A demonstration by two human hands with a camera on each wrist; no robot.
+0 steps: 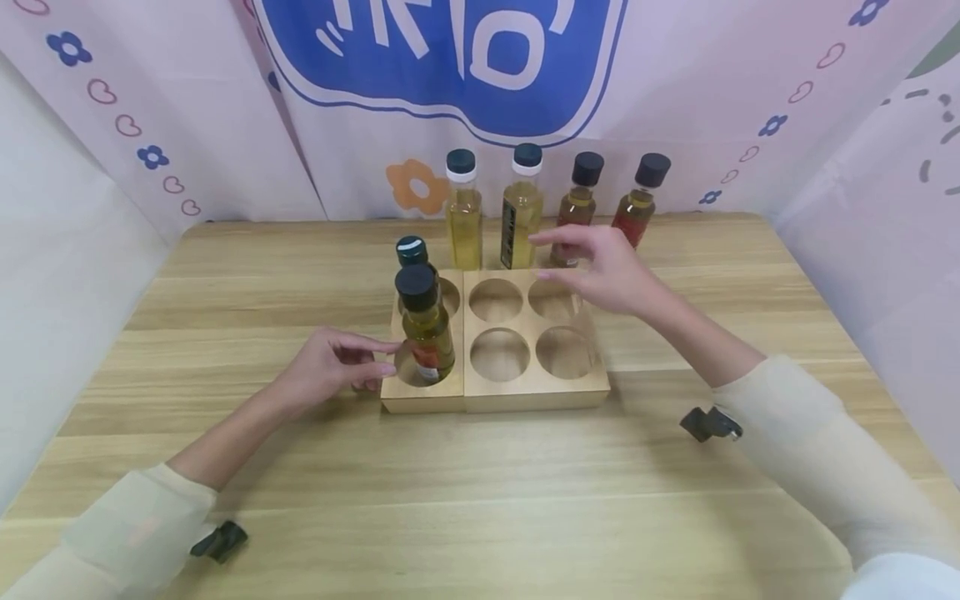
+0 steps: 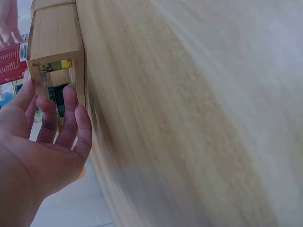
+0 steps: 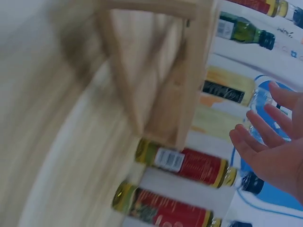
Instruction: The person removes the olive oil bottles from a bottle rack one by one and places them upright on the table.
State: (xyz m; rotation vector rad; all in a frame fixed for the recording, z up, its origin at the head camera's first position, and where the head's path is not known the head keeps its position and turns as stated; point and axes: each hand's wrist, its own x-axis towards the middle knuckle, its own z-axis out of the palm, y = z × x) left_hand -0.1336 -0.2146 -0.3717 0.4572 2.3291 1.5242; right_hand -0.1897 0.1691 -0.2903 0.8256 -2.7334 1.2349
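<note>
A wooden bottle rack [image 1: 536, 400] with round holes stands on the table. A dark-capped oil bottle [image 1: 427, 337] with a red label sits in its front left hole. Partly hidden behind that is a green-capped bottle [image 1: 411, 250]. My left hand [image 1: 322, 367] is at the rack's left end, fingers loosely bent; in the left wrist view its fingertips lie by the open end, and exact contact is unclear. My right hand [image 1: 600, 267] hovers over the rack's back right hole, fingers spread, holding nothing; the right wrist view shows it apart from the bottles.
Behind the rack stand two pale yellow oil bottles [image 1: 465, 225] with dark green caps. To their right are two red-labelled bottles [image 1: 633, 208] with black caps, partly behind my right hand. A printed cloth [image 1: 360, 150] hangs at the table's back edge.
</note>
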